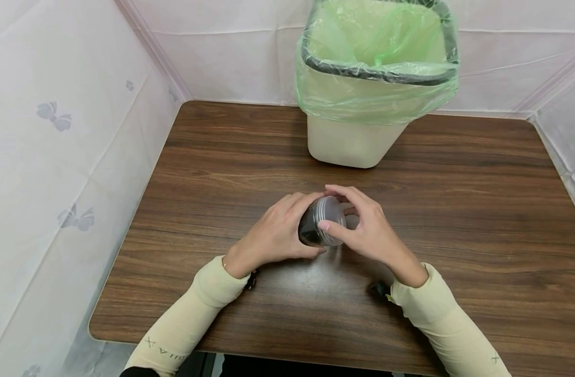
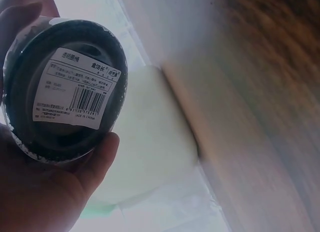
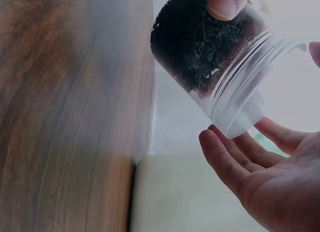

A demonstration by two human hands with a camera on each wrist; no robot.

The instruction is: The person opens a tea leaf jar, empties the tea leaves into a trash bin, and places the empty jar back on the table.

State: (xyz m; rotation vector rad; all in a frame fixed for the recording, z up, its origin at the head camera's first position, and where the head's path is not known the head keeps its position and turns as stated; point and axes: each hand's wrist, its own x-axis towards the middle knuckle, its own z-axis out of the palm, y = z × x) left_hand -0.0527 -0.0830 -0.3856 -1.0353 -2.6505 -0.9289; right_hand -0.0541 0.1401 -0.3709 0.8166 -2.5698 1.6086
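A clear plastic jar (image 1: 311, 226) with dark contents is held tilted over the table, its ribbed, see-through top end (image 3: 245, 91) turned to the right. The left hand (image 1: 283, 228) grips the jar round its body, thumb on the near side and fingers on the far side. On the jar's base, a white barcode label (image 2: 75, 89) faces the left wrist camera. Around the top end, the right hand (image 1: 369, 225) has its thumb and fingers spread. Its fingertips (image 3: 210, 142) are right at the rim, while a small gap shows beside the thumb in the right wrist view.
A cream bin (image 1: 351, 141) lined with a green plastic bag (image 1: 377, 99) stands at the back of the brown wooden table (image 1: 212, 173), beyond the hands. White patterned sheeting (image 1: 70, 157) hangs along the left, back and right sides of the table.
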